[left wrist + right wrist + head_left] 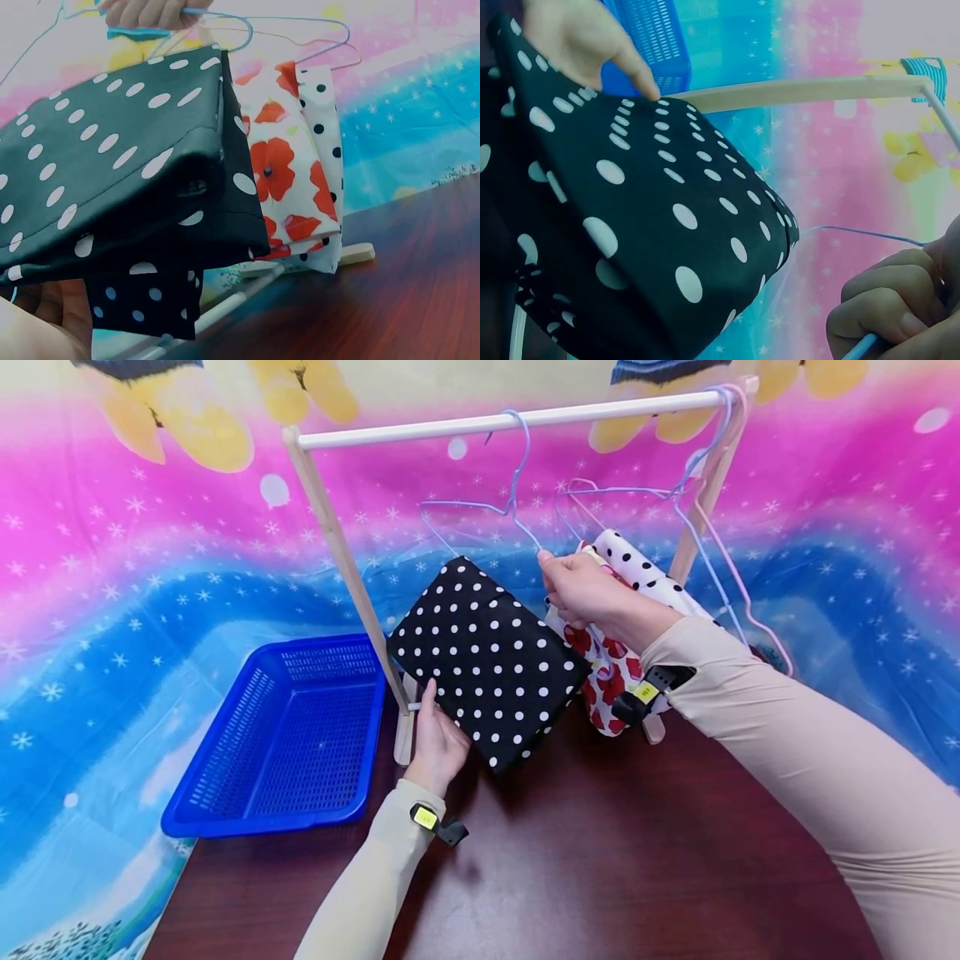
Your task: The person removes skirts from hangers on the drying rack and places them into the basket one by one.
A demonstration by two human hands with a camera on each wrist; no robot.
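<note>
A black cloth with white polka dots, folded, hangs tilted over a blue hanger hooked on the rail. At the cloth's lower left edge, my left hand grips it, thumb in front and the other fingers behind. My right hand pinches the hanger's right arm, just above the cloth. In the right wrist view, curled fingers wrap the blue wire. Behind my right forearm hang a white cloth with red flowers and a white cloth with black dots, partly hidden.
The wooden rack's rail runs across the back, its left post beside the cloth. A blue basket stands at the left on the dark wooden table. A pink hanger hangs at the rail's right end. A patterned backdrop covers the wall.
</note>
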